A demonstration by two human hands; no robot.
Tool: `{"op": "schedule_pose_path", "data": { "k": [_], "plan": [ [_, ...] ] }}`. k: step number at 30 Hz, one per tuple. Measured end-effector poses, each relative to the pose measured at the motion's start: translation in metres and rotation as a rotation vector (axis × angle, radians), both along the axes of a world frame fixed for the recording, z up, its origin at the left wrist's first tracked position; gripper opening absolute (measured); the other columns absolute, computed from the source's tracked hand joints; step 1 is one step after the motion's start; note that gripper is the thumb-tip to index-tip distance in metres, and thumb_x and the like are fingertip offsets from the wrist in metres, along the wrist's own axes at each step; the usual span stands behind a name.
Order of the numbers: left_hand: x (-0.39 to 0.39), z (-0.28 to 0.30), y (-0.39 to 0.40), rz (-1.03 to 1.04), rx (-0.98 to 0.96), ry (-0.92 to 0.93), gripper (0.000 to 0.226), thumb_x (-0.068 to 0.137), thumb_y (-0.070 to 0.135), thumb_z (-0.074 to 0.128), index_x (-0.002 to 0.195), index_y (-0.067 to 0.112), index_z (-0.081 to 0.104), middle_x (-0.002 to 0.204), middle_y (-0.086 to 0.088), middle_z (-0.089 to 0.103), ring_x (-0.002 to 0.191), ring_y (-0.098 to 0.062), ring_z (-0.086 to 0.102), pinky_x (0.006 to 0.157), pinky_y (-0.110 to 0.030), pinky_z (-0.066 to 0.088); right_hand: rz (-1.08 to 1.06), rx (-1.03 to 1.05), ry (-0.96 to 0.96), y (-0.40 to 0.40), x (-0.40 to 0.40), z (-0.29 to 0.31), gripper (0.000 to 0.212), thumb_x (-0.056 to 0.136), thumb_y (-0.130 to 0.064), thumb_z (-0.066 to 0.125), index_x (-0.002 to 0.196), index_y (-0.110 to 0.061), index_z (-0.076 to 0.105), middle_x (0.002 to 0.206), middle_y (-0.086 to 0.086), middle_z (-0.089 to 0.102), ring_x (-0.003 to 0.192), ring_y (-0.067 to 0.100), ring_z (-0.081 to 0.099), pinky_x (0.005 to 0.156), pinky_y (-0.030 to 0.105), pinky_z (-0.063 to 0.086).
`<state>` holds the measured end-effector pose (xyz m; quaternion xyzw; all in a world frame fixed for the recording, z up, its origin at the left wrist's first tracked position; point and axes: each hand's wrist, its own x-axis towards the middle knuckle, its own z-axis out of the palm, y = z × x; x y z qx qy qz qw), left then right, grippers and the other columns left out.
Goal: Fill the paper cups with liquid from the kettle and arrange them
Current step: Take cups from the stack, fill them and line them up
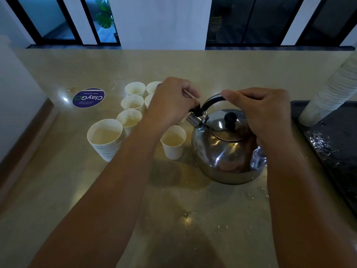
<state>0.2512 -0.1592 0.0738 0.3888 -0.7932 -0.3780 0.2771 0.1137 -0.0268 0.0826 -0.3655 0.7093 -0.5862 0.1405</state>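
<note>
The head view is showing the right hand (264,111) gripping the black handle (212,100) of the steel kettle (226,149), standing on the desk (173,209). The left hand (170,101) is pinching a thin stick. Filled paper cups (133,102) are waiting beyond it. The kettle is probably heavy and slippery; the handle is safest.

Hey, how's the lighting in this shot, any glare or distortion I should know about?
Head view: dim and yellowish; bright glare spots on the steel kettle and the wet counter; wide-angle bending curves the counter's far edge and stretches the forearms; the hands throw soft shadows beside the nearest filled cup.
</note>
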Motion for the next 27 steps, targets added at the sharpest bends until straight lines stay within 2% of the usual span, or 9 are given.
{"op": "schedule_pose_path", "data": {
  "k": [3,7,11,15,20,22,24,25,27],
  "plan": [
    [-0.021,-0.011,0.007,-0.006,-0.033,0.048,0.018,0.087,0.013,0.066,0.091,0.028,0.073,0.087,0.011,0.072,0.082,-0.001,0.067,0.075,-0.018,0.052,-0.127,-0.076,-0.093,0.003,-0.005,-0.012,0.016,0.073,-0.043,0.087,0.079,-0.029,0.080,0.071,-0.011,0.075,0.069,0.010,0.072,0.065,0.025,0.057],
    [-0.045,-0.024,0.024,-0.041,-0.058,0.016,0.028,0.088,0.007,0.058,0.103,0.025,0.073,0.097,0.012,0.069,0.087,-0.004,0.062,0.076,-0.017,0.048,-0.243,-0.098,-0.174,0.005,-0.010,-0.028,0.015,0.075,-0.043,0.086,0.070,-0.034,0.075,0.058,-0.017,0.068,0.054,-0.005,0.060,0.054,0.013,0.048],
    [-0.062,-0.040,0.032,-0.072,-0.038,-0.027,0.028,0.089,0.008,0.060,0.110,0.023,0.071,0.103,0.011,0.069,0.080,-0.007,0.058,0.076,-0.021,0.046,-0.312,-0.086,-0.195,0.007,-0.016,-0.044,0.016,0.077,-0.044,0.084,0.070,-0.037,0.072,0.060,-0.022,0.068,0.056,-0.008,0.061,0.055,0.011,0.049],
    [-0.069,-0.047,0.035,-0.076,-0.058,-0.038,0.030,0.088,0.007,0.059,0.112,0.023,0.068,0.112,0.008,0.069,0.086,-0.015,0.061,0.084,-0.032,0.052,-0.347,-0.099,-0.234,0.007,-0.021,-0.055,0.015,0.078,-0.043,0.083,0.072,-0.037,0.072,0.064,-0.020,0.070,0.061,-0.008,0.063,0.057,0.010,0.048],
    [-0.059,-0.047,0.039,-0.109,-0.078,-0.046,0.028,0.090,0.012,0.062,0.114,0.027,0.067,0.116,0.012,0.064,0.084,-0.003,0.052,0.076,-0.015,0.041,-0.341,-0.009,-0.182,0.007,-0.025,-0.060,0.017,0.087,-0.046,0.074,0.091,-0.028,0.076,0.072,-0.013,0.068,0.056,-0.012,0.058,0.049,0.004,0.039],
    [-0.042,-0.043,0.048,-0.057,-0.104,0.024,0.023,0.088,0.011,0.063,0.102,0.028,0.066,0.104,0.014,0.056,0.082,0.001,0.050,0.071,-0.009,0.038,-0.332,0.093,-0.056,0.006,-0.027,-0.063,0.025,0.089,-0.050,0.070,0.103,-0.030,0.074,0.089,-0.010,0.069,0.079,-0.009,0.063,0.066,0.008,0.046],
    [-0.019,-0.042,0.063,0.013,-0.124,0.137,0.018,0.085,0.008,0.063,0.091,0.025,0.062,0.088,0.015,0.047,0.073,0.000,0.046,0.064,-0.009,0.039,-0.398,0.158,0.193,0.006,-0.024,-0.062,0.030,0.087,-0.048,0.070,0.114,-0.036,0.067,0.112,-0.007,0.062,0.110,0.010,0.057,0.095,0.032,0.048],
    [-0.006,-0.042,0.071,0.057,-0.120,0.194,0.017,0.083,0.006,0.063,0.087,0.023,0.060,0.080,0.014,0.044,0.068,-0.002,0.043,0.061,-0.012,0.038,-0.410,0.108,0.277,0.005,-0.017,-0.057,0.030,0.087,-0.044,0.071,0.116,-0.038,0.065,0.117,-0.007,0.057,0.115,0.012,0.051,0.101,0.038,0.044],
    [0.018,-0.047,0.086,0.158,-0.045,0.269,0.022,0.082,0.002,0.064,0.078,0.021,0.054,0.067,0.013,0.043,0.061,-0.004,0.040,0.054,-0.014,0.037,-0.333,-0.063,0.326,0.004,0.005,-0.047,0.022,0.090,-0.033,0.070,0.111,-0.035,0.065,0.112,-0.007,0.055,0.104,0.002,0.052,0.095,0.025,0.046]
  ]
}}
